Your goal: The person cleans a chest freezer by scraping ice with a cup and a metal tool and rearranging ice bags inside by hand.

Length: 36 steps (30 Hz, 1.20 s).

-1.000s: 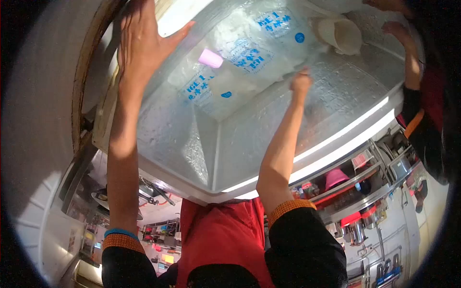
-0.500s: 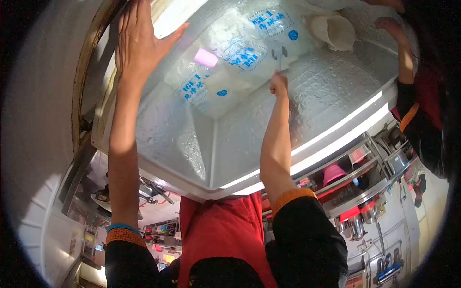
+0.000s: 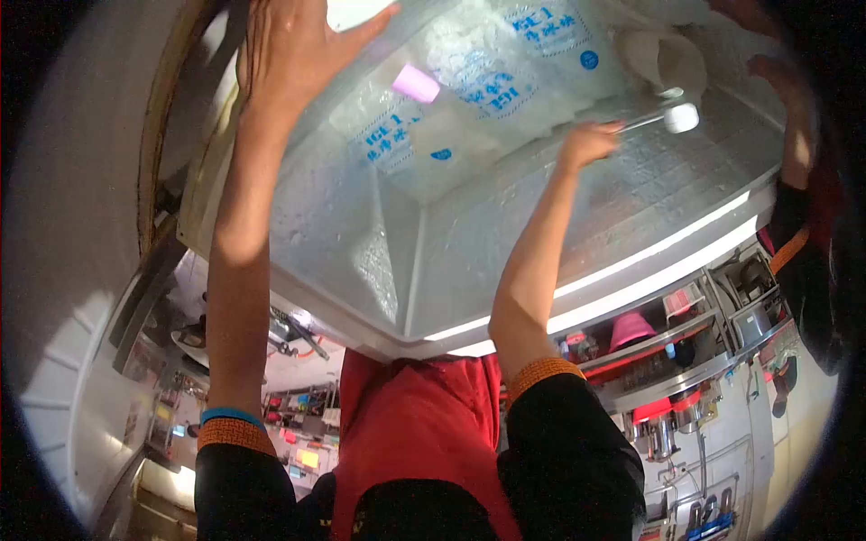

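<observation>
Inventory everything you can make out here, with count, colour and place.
Tub: 1, pale grey, centre
Ice bags: several, exact count unclear, clear with blue print, tub's far side
Cup: 1, pink, on the bags
Container: 1, off-white, tub's upper right
Long-handled tool: 1, silvery, white at the end, in right hand
Shelving: count unclear, silvery, lower right; small goods unclear
Another person's sleeve: 1, black, orange cuff, far right
Wearer's apron: 1, red, bottom centre
Left hand: 1, bare, upper left
Right hand: 1, bare, over tub

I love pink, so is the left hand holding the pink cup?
No, the pink cup lies on the ice bags, apart from the left hand.
</observation>
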Available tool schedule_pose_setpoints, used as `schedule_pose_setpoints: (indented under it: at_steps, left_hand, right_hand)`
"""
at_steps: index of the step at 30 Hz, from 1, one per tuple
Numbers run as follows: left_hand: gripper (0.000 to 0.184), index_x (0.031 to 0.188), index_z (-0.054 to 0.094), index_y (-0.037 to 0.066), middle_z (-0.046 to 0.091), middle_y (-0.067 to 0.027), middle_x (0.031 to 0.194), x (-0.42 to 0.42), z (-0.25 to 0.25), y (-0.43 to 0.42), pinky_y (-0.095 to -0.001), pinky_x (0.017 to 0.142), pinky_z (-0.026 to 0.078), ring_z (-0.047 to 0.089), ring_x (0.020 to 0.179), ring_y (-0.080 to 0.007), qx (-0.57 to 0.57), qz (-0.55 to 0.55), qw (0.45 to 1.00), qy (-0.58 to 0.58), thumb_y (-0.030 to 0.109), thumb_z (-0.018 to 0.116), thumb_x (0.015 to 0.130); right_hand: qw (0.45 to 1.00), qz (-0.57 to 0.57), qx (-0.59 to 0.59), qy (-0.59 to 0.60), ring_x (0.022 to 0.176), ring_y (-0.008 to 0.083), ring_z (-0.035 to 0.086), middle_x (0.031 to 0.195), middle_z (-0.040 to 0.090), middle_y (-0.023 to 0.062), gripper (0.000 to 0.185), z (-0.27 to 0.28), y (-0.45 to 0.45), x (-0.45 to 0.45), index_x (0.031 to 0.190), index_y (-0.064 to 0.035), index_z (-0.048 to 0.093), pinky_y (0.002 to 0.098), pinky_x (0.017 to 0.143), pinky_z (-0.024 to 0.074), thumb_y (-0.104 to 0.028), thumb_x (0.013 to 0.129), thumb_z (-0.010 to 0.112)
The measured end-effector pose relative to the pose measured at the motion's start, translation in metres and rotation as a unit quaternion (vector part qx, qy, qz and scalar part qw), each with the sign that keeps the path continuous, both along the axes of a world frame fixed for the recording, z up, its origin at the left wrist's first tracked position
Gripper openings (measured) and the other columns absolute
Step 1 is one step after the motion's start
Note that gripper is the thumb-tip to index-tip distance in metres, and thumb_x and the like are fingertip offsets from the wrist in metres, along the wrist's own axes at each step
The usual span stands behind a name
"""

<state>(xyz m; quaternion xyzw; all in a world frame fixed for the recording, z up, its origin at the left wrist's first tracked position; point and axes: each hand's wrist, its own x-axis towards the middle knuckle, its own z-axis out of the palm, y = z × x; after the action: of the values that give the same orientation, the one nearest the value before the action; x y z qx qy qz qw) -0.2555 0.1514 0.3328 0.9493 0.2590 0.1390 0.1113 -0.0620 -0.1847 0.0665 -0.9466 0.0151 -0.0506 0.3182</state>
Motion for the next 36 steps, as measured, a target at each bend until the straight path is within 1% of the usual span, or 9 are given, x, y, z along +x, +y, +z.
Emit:
schedule_pose_setpoints:
  at_steps: [4,7,10,13,20,23,29,34,36]
  left_hand:
    - [0.097,0.146,0.038,0.004,0.056,-0.0204,0.134,0.003,0.001,0.002,-0.0478,0.102,0.047,0.058,0.119,-0.0296,0.047,-0.015,0.999,-0.009,0.026,0.091,0.068]
    - [0.099,0.147,0.036,0.004,0.055,-0.0198,0.134,-0.007,-0.005,-0.003,-0.0482,0.102,0.047,0.057,0.119,-0.0296,0.047,-0.013,0.999,0.019,0.029,0.091,0.068]
    - [0.103,0.149,0.033,0.004,0.054,-0.0189,0.136,-0.005,-0.005,0.004,-0.0492,0.103,0.046,0.055,0.121,-0.0300,0.064,-0.020,0.998,0.005,0.031,0.091,0.068]
    - [0.104,0.149,0.033,0.004,0.054,-0.0184,0.137,-0.004,-0.007,-0.001,-0.0496,0.105,0.044,0.054,0.123,-0.0310,0.010,0.026,0.999,0.037,0.033,0.091,0.067]
    - [0.084,0.137,0.051,-0.001,0.062,-0.0232,0.127,0.007,-0.001,-0.003,-0.0457,0.098,0.046,0.061,0.113,-0.0394,0.058,-0.007,0.998,-0.029,0.030,0.091,0.070]
    - [0.085,0.138,0.051,0.002,0.062,-0.0199,0.125,-0.003,-0.016,0.003,-0.0464,0.098,0.045,0.059,0.115,-0.0385,0.017,0.004,1.000,0.000,0.033,0.091,0.070]
    - [0.077,0.133,0.054,0.001,0.064,-0.0194,0.122,0.000,-0.021,0.010,-0.0450,0.093,0.048,0.063,0.108,-0.0380,0.001,-0.056,0.994,-0.089,0.029,0.091,0.071]
    - [0.079,0.133,0.054,-0.003,0.064,-0.0207,0.122,0.008,-0.011,-0.003,-0.0380,0.100,0.048,0.063,0.113,-0.0312,0.021,-0.052,0.996,-0.067,0.021,0.093,0.069]
    - [0.079,0.134,0.053,-0.002,0.064,-0.0216,0.124,0.010,-0.009,0.003,-0.0392,0.100,0.048,0.064,0.111,-0.0324,0.061,-0.065,0.994,-0.057,0.021,0.092,0.070]
  right_hand:
    - [0.791,-0.124,-0.059,0.596,0.040,0.0219,0.045,0.049,0.053,0.0084,0.055,-0.041,-0.032,-0.032,0.072,0.0005,0.060,0.0370,0.040,0.0331,-0.041,0.104,0.044]
    - [0.911,0.086,-0.059,0.399,0.039,0.0216,0.043,0.048,0.049,0.0094,0.055,-0.002,-0.025,-0.014,0.064,-0.0001,0.055,0.0379,0.039,0.0328,-0.039,0.103,0.050]
    - [0.988,-0.056,0.108,0.092,0.037,0.0207,0.042,0.050,0.047,0.0092,0.054,0.006,-0.001,-0.019,0.064,-0.0003,0.050,0.0376,0.036,0.0314,-0.040,0.102,0.054]
    - [0.807,-0.162,-0.032,0.568,0.037,0.0166,0.041,0.054,0.047,0.0048,0.045,-0.026,-0.026,-0.050,0.082,-0.0005,0.052,0.0330,0.034,0.0292,-0.039,0.105,0.045]
    - [0.848,-0.050,0.091,0.520,0.038,0.0158,0.040,0.053,0.046,0.0037,0.034,-0.040,-0.036,-0.018,0.092,-0.0024,0.054,0.0318,0.034,0.0268,-0.033,0.104,0.046]
    - [0.753,-0.081,0.071,0.650,0.038,0.0171,0.044,0.054,0.050,0.0052,0.025,-0.070,-0.046,0.016,0.087,-0.0021,0.058,0.0328,0.034,0.0292,-0.023,0.098,0.051]
    - [0.939,0.087,-0.140,0.303,0.068,0.0369,0.069,0.067,0.068,0.0231,0.030,-0.029,-0.041,0.050,0.069,0.0049,0.065,0.0476,0.063,0.0521,-0.015,0.089,0.054]
    - [0.999,-0.017,0.050,-0.011,0.093,0.0420,0.069,0.093,0.070,0.0306,0.035,0.063,0.005,0.039,0.101,0.0105,0.067,0.0456,0.086,0.0514,-0.020,0.093,0.051]
    - [0.993,-0.098,-0.008,-0.061,0.094,0.0409,0.068,0.097,0.069,0.0296,0.036,-0.016,0.001,0.022,0.109,0.0098,0.063,0.0464,0.089,0.0496,-0.020,0.096,0.049]
